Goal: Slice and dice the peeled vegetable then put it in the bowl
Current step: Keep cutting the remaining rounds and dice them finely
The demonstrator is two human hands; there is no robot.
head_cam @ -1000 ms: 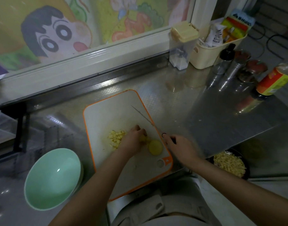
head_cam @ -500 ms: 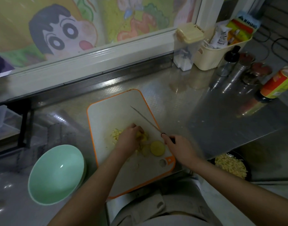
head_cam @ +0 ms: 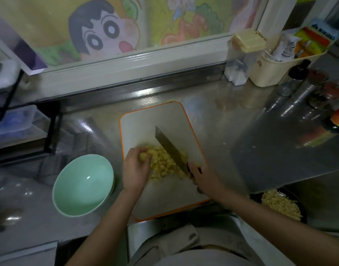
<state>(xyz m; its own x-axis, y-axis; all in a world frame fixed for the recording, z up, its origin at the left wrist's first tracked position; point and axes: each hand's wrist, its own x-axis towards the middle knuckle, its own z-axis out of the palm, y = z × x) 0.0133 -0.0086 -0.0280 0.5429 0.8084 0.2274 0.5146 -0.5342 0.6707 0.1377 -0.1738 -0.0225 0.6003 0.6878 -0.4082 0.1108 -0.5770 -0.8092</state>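
2 hands work over the orange-rimmed cutting board (head_cam: 145,120)! The green bowl (head_cam: 84,187) sits just left of the board. Your left hand (head_cam: 136,169) curls around a yellow chunk (head_cam: 143,156) mid-board. Your right hand (head_cam: 204,180) wraps the knife (head_cam: 169,147) handle, blade tilted across the diced vegetable pile (head_cam: 164,166) there.

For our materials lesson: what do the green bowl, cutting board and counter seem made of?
Green bowl: probably glazed ceramic or melamine, given its glossy highlight. Cutting board: likely plastic, matte white with orange rim. Counter: seemingly stainless steel, reflective with embossed texture.
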